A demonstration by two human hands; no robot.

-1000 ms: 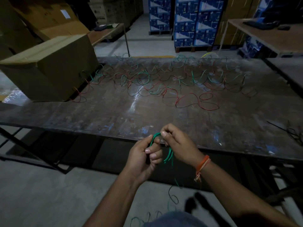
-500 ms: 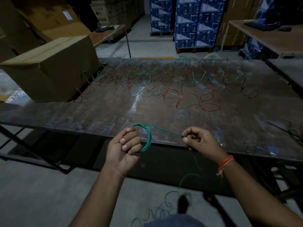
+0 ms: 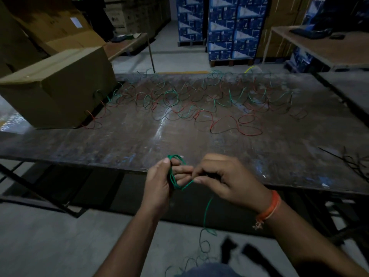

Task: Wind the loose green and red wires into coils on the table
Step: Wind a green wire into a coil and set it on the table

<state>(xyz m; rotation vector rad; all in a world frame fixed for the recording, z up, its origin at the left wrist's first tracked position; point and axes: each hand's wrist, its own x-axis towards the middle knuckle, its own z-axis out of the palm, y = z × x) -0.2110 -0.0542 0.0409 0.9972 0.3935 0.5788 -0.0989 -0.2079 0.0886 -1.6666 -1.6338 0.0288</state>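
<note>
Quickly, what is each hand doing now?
Left hand: holds the green wire coil wound round its fingers.
Right hand: pinches the same wire's loose end.

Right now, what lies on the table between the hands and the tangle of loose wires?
Nothing: in the head view that stretch of table between the hands and the loose wires is bare.
</note>
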